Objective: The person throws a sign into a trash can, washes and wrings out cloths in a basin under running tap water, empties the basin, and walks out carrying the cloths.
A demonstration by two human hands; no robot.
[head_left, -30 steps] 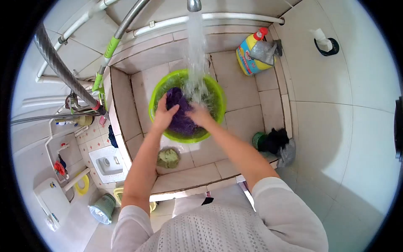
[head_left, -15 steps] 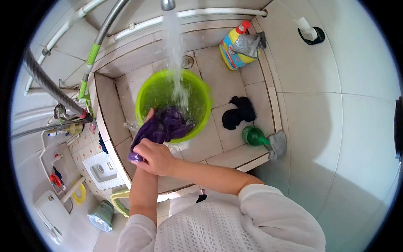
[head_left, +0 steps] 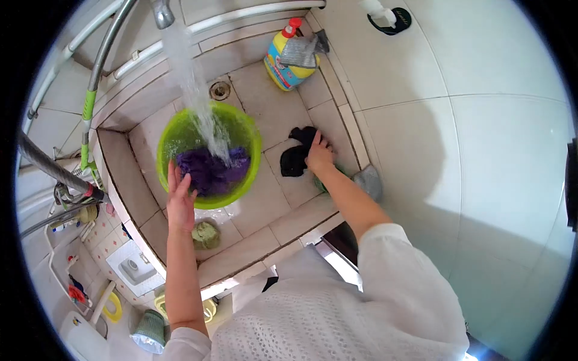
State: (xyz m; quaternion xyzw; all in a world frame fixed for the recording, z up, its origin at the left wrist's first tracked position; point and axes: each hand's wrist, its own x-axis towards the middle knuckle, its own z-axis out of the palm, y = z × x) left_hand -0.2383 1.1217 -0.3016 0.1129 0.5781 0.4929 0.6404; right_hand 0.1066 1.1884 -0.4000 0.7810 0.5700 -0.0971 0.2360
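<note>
A purple cloth [head_left: 205,171] lies soaked in the water of a bright green basin [head_left: 255,162], under a running tap [head_left: 162,13]. My left hand [head_left: 180,201] is at the basin's near left rim, its fingers apart beside the purple cloth and holding nothing. To the right, a crumpled black cloth [head_left: 293,161] rests on the tiled sink floor. My right hand [head_left: 321,155] has its fingers bent over the right side of that cloth; its thumb side is partly hidden. Behind my right wrist, a green bottle [head_left: 330,179] is mostly covered.
A yellow pump bottle [head_left: 283,69] with a grey cloth [head_left: 299,53] stands in the back right corner. A drain [head_left: 220,91] is behind the basin. A pale green scrubber [head_left: 206,234] sits in front of it. Another grey cloth [head_left: 368,182] hangs over the sink's right edge.
My hands have let go of the purple cloth, which now lies in the basin. My right hand has moved right onto the black cloth. The view has shifted right, and the scrubber now shows.
</note>
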